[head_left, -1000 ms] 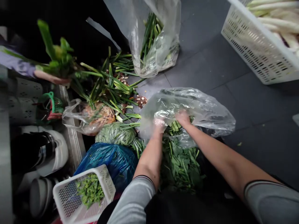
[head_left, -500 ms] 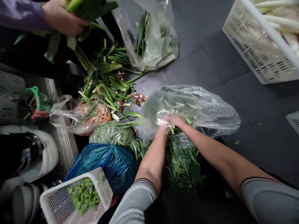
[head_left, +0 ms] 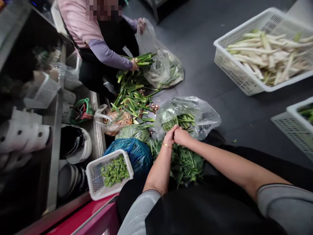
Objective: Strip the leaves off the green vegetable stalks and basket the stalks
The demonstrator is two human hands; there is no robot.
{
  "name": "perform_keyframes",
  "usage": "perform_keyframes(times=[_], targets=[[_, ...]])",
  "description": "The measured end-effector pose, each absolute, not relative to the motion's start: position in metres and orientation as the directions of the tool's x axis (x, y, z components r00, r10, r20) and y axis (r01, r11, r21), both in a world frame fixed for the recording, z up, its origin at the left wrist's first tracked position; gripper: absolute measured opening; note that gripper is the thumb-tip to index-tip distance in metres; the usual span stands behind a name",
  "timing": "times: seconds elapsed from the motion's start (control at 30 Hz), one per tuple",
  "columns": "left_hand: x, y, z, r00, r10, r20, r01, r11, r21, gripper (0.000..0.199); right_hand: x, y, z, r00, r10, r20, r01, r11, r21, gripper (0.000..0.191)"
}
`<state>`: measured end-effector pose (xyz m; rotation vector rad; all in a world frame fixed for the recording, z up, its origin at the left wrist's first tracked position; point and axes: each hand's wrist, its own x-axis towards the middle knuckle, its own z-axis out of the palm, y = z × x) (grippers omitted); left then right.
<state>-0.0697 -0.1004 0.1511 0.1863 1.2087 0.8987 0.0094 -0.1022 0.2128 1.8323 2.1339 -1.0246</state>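
A person's left hand (head_left: 170, 136) and right hand (head_left: 181, 136) meet, knuckles touching, at the mouth of a clear plastic bag (head_left: 195, 114) lying on the dark floor (head_left: 220, 98). Both hands are curled closed on the cut ends of a bunch of leafy greens (head_left: 187, 161) — the stems reach into the bag, the leaves spread back toward the person's lap. A thin gold bracelet (head_left: 167, 145) circles the left wrist.

Just left of the greens sit a blue plastic bag (head_left: 137, 153), contents hidden, and a small white perforated basket (head_left: 96, 182) holding chopped green pieces (head_left: 114, 170). Beyond them, a tied clear bag of green vegetables (head_left: 133, 132) and another clear bag with brownish trimmings (head_left: 114, 120) lie beside a loose heap of scallion stalks (head_left: 133, 98).

At the far side of the floor a co-worker in a pink top with purple sleeves (head_left: 107, 55) grips green stalks with one hand (head_left: 134, 64) and holds open a second clear bag (head_left: 163, 70) of greens with the other.

Toward the floor's far right corner, a large white basket (head_left: 234, 73) is filled with pale, peeled stalks (head_left: 266, 55); another white basket (head_left: 297, 114) sits at the right edge. No labels or writing can be read anywhere.
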Motion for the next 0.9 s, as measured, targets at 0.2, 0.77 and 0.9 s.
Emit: perform_keyframes(times=[0.2, 0.77, 0.9], targets=[[-0.085, -0.248, 0.223, 0.119, 0.662, -0.74, -0.55, 0.664, 0.507, 0.017, 0.047, -0.233, 0.283, -0.56, 0.703, -0.438, 0.763, 0.231, -0.604, 0.049], [-0.105, -0.386, 0.361, -0.009, 0.92, -0.392, -0.768, 0.245, 0.592, 0.017, 0.074, -0.311, 0.387, -0.408, 0.896, -0.178, 0.004, -0.193, -0.981, 0.047], [-0.125, -0.421, 0.365, 0.026, 0.959, -0.282, -0.825, 0.18, 0.536, 0.027, 0.092, -0.309, 0.385, -0.366, 0.909, -0.201, -0.047, -0.234, -0.971, 0.048]])
